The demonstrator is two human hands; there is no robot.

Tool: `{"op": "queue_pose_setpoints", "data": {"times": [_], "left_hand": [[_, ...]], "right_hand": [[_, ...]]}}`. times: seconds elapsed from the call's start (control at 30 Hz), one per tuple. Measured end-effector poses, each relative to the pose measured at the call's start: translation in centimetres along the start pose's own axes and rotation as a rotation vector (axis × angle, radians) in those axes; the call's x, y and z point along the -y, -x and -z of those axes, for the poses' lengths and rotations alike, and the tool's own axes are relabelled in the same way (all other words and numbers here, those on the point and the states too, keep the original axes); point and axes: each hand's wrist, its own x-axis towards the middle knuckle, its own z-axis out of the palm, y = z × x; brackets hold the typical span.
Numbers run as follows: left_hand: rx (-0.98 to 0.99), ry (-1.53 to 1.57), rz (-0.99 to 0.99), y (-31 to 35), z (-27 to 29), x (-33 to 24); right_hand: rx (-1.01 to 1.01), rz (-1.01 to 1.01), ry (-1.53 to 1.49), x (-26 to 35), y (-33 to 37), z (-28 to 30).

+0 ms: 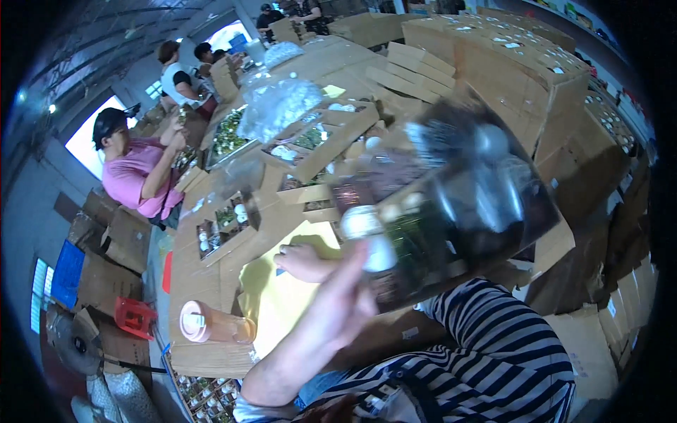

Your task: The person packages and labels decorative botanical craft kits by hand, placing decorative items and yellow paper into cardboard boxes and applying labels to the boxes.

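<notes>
My left hand is closed on the left end of a box with a clear plastic cover, held tilted above the table. Inside show a white rounded piece and green filling; motion blurs the rest. Under and behind it, my right hand rests on a stack of yellow sheets, fingers bent. A tiny blue spot shows by those fingertips, too small to name. The box hides most of my right forearm. Left of the sheets lies a clear tumbler with an orange-brown tint.
Filled cardboard trays and a bag of white pieces occupy the table. Large cartons stack at the right. Across the left edge, a person in pink handles small items. A red crate stands below left.
</notes>
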Motion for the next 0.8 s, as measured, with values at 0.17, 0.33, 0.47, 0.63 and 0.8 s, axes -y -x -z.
{"op": "queue_pose_setpoints", "data": {"times": [0.17,0.33,0.47,0.63,0.8], "left_hand": [[-0.022,0.041,0.213,-6.0,-3.1,2.9],[-0.148,-0.022,0.102,-5.7,-3.3,3.8],[0.060,-0.604,0.024,-5.4,0.8,4.2],[-0.071,-0.708,-0.222,-2.2,2.6,2.1],[-0.704,-0.929,-0.734,-3.9,14.1,-4.8]], "right_hand": [[0.015,0.042,-0.002,0.7,0.1,2.7],[0.051,0.076,-0.060,1.0,-0.3,1.7],[0.062,0.034,-0.058,-0.7,0.3,1.5],[0.078,0.057,-0.070,-0.1,0.6,4.1],[0.161,-0.078,-0.087,-1.2,0.1,2.6]]}}
